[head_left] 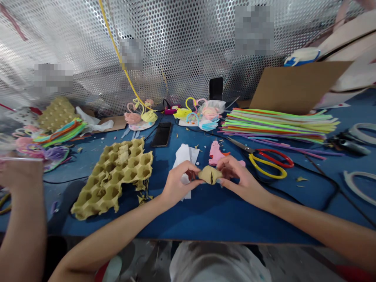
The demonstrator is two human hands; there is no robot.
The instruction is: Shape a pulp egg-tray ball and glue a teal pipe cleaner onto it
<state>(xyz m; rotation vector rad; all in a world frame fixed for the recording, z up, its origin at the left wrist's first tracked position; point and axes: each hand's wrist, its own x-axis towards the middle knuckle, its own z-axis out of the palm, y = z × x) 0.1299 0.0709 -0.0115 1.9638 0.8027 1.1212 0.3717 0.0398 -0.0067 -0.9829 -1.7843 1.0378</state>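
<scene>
Head view, bench from above. The blue table carries everything. Outward of the left hand lies a torn egg tray, its cups up, near that hand but not touching it. Beyond and outward of the right hand lies a flat bundle of pipe cleaners, well apart, and nearer in, the scissors with red and yellow handles. Just beyond the two hands are a pink glue gun and a white paper, which runs on under the left hand's fingers. A dark phone sits further out from the left hand. A co-worker's arm enters far outward of the left hand and touches nothing of these.

The cardboard piece, small, tan and slit on its near face, is raised off the table directly between the hands. Its long axis runs from hand to hand, slightly tilted. Each hand is closed narrowly on one end, thumb and fingertips pinching. Neither hand is the nearer: both touch it, left at the left tip, right at the right.
</scene>
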